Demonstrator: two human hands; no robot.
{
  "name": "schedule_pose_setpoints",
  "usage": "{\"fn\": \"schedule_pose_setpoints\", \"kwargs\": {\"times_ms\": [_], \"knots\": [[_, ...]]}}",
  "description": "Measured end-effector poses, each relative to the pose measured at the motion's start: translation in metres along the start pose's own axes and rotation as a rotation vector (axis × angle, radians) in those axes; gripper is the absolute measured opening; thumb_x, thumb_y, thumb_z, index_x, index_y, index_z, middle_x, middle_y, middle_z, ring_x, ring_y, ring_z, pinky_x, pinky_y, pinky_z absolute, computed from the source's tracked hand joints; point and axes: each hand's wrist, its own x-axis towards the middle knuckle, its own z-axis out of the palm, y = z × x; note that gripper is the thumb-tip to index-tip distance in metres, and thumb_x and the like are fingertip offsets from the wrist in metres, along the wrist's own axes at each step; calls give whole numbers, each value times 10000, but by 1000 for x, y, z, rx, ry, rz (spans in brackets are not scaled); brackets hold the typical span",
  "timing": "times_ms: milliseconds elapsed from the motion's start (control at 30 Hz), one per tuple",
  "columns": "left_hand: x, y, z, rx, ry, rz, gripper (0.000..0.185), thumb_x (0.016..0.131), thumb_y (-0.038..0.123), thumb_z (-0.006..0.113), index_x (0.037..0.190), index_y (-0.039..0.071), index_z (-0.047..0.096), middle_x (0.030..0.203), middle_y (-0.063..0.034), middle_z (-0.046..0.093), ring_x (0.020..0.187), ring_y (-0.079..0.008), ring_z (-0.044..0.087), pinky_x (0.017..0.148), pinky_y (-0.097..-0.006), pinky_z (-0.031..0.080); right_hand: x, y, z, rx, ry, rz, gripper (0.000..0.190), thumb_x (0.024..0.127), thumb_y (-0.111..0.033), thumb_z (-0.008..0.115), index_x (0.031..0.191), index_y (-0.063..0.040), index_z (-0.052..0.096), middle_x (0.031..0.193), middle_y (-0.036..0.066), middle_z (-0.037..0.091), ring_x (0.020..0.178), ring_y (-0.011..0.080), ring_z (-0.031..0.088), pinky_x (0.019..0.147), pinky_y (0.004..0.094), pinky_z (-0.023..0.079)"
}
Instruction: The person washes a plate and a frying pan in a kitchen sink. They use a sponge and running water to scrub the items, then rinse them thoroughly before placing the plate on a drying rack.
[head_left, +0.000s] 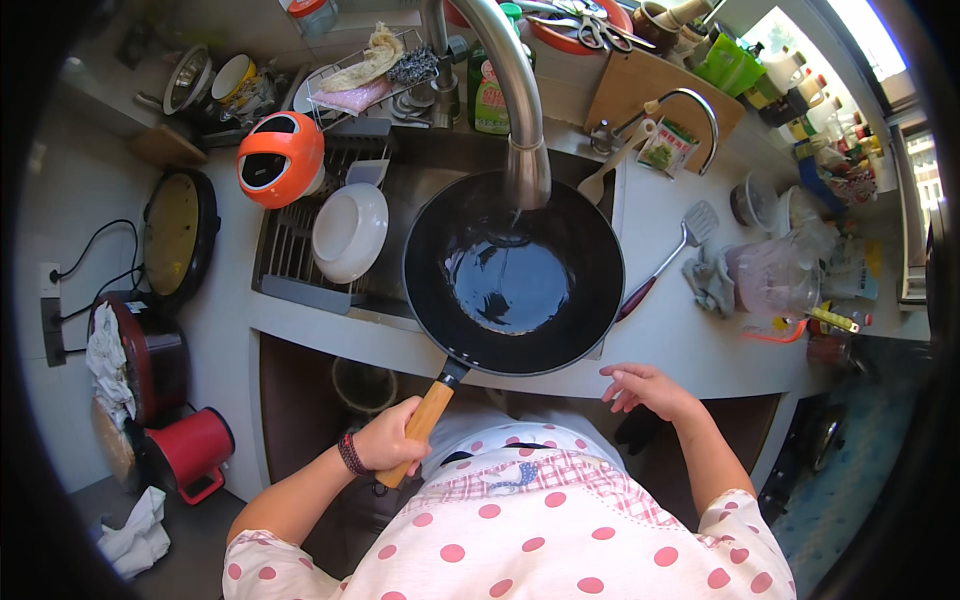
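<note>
A black wok (442, 300) with water pooled in its bottom sits over the sink, beneath the spout of a brushed-metal faucet (529, 161). A thin stream appears to fall from the spout into the water. My left hand (390, 439) is wrapped around the wok's wooden handle (426, 415), which points toward my body. Near the counter's front edge, to the right of the wok, my right hand (641, 390) holds nothing, its fingers apart. A slotted metal spatula (673, 251) with a dark red handle lies on the counter, the handle end close to the wok's rim.
Left of the wok, a white bowl (349, 233) lies upside down on the drying rack (289, 259), near an orange-and-black rounded object (281, 160). A grey cloth (709, 281) and a clear plastic pitcher (776, 274) are on the right. A wooden cutting board (622, 94) leans behind.
</note>
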Motion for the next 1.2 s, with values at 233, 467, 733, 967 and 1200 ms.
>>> {"fn": "schedule_pose_setpoints", "kwargs": {"times_ms": [233, 467, 733, 967, 1200], "knots": [[-45, -39, 3, 212, 215, -42, 448, 750, 56, 651, 1121, -9, 409, 744, -96, 599, 532, -140, 613, 513, -281, 500, 35, -6, 6, 41, -83, -24, 436, 976, -324, 455, 1291, -32, 532, 953, 82, 671, 780, 144, 637, 710, 257, 485], [-43, -43, -1, 110, 245, 38, 419, 765, 27, 638, 1109, -13, 402, 726, -79, 592, 515, -131, 600, 499, -277, 493, 29, -33, -6, -32, 25, -46, 421, 972, -312, 470, 1272, -27, 543, 941, 82, 670, 763, 147, 629, 701, 272, 490], [-21, -32, 6, 1, 77, 55, 392, 762, 38, 643, 1065, -14, 400, 732, -75, 582, 513, -125, 595, 498, -274, 490, 13, -20, -20, 2, 92, -2, 421, 974, -311, 470, 1287, -36, 536, 931, 79, 672, 742, 142, 625, 697, 278, 492], [-45, -27, 12, 151, 104, -41, 391, 755, 49, 650, 1052, -10, 403, 745, -95, 593, 535, -140, 620, 508, -283, 503, 21, -2, -16, 71, 112, 15, 408, 983, -306, 467, 1271, -28, 542, 913, 88, 673, 729, 147, 637, 686, 270, 504], [-78, -36, 17, 210, 241, -80, 407, 755, 58, 660, 1056, -14, 396, 733, -104, 616, 549, -160, 641, 532, -289, 530, 36, -2, -1, 87, 49, -3, 404, 980, -305, 475, 1267, -28, 543, 914, 89, 671, 728, 149, 637, 691, 274, 504]]}}
